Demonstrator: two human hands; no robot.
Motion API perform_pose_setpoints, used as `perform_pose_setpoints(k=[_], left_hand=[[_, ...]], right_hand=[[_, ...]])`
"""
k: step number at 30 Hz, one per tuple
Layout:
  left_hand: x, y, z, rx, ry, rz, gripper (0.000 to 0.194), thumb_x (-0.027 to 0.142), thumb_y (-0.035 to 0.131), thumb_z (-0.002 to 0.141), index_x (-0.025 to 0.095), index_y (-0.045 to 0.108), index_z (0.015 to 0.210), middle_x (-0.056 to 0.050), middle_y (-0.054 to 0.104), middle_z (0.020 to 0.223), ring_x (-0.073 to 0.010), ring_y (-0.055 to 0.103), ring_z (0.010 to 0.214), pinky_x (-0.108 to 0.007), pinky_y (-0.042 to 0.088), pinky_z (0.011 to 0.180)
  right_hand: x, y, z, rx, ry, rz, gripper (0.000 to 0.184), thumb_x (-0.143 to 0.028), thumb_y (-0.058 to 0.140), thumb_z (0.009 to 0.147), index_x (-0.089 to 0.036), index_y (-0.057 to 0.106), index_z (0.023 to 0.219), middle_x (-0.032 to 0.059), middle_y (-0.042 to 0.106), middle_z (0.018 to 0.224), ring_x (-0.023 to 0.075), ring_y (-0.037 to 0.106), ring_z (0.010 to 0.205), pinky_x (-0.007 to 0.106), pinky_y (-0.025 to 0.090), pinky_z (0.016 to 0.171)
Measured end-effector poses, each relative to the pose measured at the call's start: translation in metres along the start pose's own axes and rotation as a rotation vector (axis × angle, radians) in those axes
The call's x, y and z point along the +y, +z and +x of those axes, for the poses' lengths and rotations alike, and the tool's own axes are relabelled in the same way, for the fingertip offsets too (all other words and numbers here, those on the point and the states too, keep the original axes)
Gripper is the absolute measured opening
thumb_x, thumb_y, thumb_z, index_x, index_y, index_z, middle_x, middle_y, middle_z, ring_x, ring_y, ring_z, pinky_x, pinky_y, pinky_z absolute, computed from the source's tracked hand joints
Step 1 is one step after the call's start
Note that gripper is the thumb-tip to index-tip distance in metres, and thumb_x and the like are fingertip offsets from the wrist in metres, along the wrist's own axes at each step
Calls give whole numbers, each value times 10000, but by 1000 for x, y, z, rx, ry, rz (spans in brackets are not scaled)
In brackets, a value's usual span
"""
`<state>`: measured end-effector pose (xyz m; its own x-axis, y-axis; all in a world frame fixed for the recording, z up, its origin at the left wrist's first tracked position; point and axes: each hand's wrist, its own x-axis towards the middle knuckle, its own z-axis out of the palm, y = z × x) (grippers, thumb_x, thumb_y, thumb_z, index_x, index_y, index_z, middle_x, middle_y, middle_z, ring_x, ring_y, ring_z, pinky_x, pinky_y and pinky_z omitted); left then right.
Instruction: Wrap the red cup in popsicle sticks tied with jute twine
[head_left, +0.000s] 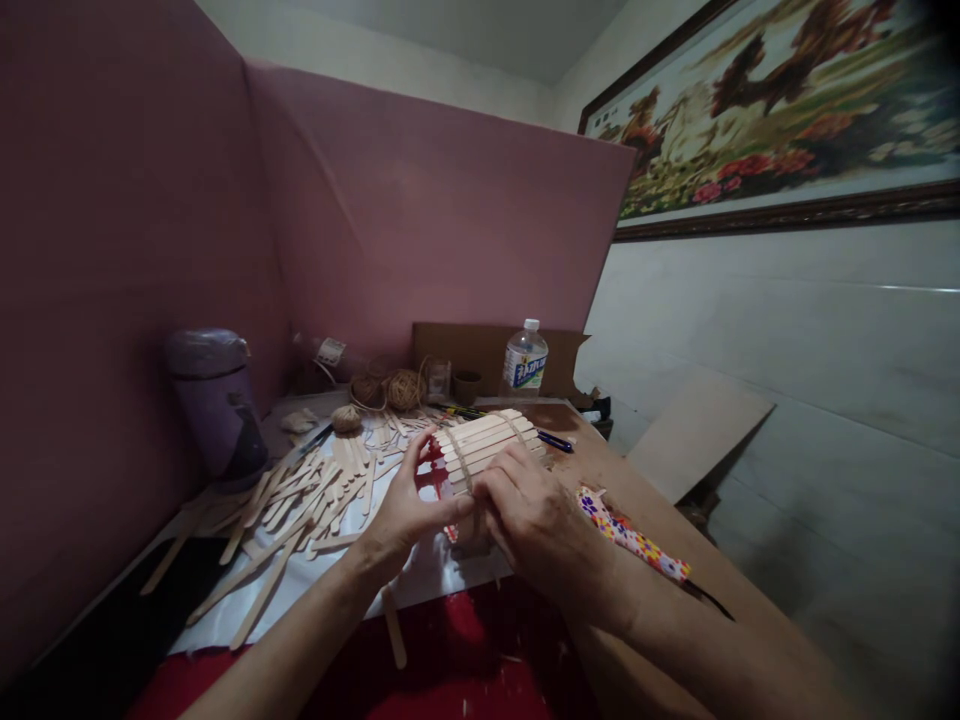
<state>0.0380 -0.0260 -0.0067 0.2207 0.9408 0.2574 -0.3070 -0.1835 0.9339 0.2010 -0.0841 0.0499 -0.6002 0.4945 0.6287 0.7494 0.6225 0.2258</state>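
Note:
A cylinder of wooden craft sticks lies tilted on its side between my hands, with red showing inside its left end. Two bands of twine run around the sticks. My left hand grips the left end, thumb below and fingers at the upper rim. Against the near side, my right hand has its fingers curled and pinched together at the left twine band. Its fingertips are partly hidden, as is the cylinder's underside. A single craft stick lies below on the red surface.
Loose craft sticks are heaped on white paper at left. Balls of twine, a water bottle and a purple container stand behind. A flower-patterned glue gun and a blue pen-like tool lie at right.

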Motion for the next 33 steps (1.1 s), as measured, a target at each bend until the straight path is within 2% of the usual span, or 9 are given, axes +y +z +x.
perform_pose_setpoints(k=[8, 12, 19, 25, 33], left_hand=[[8, 4, -2, 13, -26, -19, 1041, 267, 891, 504, 254, 364, 1401, -147, 515, 1353, -316, 587, 1125, -392, 494, 901], [9, 4, -3, 4, -62, -55, 1008, 303, 880, 541, 262, 353, 1399, -151, 480, 1378, -302, 590, 1095, -388, 503, 871], [8, 1, -3, 9, -94, -101, 984, 335, 878, 551, 270, 361, 1386, -143, 499, 1340, -296, 588, 1081, -394, 491, 878], [7, 1, -2, 21, -79, -91, 976, 320, 891, 529, 277, 395, 1368, -140, 504, 1354, -293, 601, 1073, -403, 494, 892], [7, 4, -3, 49, -52, -33, 990, 294, 881, 534, 270, 378, 1387, -138, 509, 1353, -298, 594, 1104, -353, 514, 850]], right_hand=[[1, 3, 2, 72, -65, -159, 205, -33, 431, 858, -125, 582, 755, 114, 583, 763, 247, 494, 755, 391, 506, 685], [7, -6, 6, 128, -6, -118, 231, -55, 389, 895, -106, 586, 785, 122, 578, 778, 240, 493, 774, 397, 507, 726], [4, -14, 5, 12, 29, 46, 239, -102, 411, 915, -123, 612, 788, 105, 617, 804, 233, 508, 804, 388, 472, 762], [-1, -12, 4, 55, 84, 76, 212, -142, 453, 923, -124, 631, 808, 91, 628, 796, 228, 516, 816, 375, 438, 797], [-2, -6, 5, 56, 50, -25, 166, -93, 487, 868, -121, 615, 766, 90, 611, 768, 227, 492, 766, 369, 418, 743]])
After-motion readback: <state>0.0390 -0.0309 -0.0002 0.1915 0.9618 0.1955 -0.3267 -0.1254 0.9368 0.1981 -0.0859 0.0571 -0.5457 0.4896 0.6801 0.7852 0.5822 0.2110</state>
